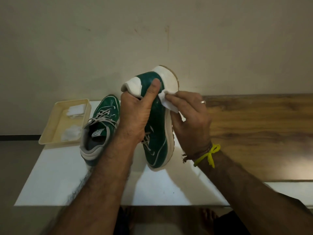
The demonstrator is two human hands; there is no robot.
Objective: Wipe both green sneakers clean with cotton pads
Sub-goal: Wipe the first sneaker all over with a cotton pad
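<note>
two green sneakers (157,119) (100,126), one tray (50,133), two hands (135,114) (191,122)

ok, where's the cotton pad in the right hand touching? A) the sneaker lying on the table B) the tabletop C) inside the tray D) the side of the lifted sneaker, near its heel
D: the right hand pinches the cotton pad against the green side of the lifted sneaker, near its heel, while the left hand has that sneaker in its grip.

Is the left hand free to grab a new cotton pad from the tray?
Probably not yet: the left hand grips the lifted sneaker. The tray sits nearby on its side, nothing blocking it.
</note>
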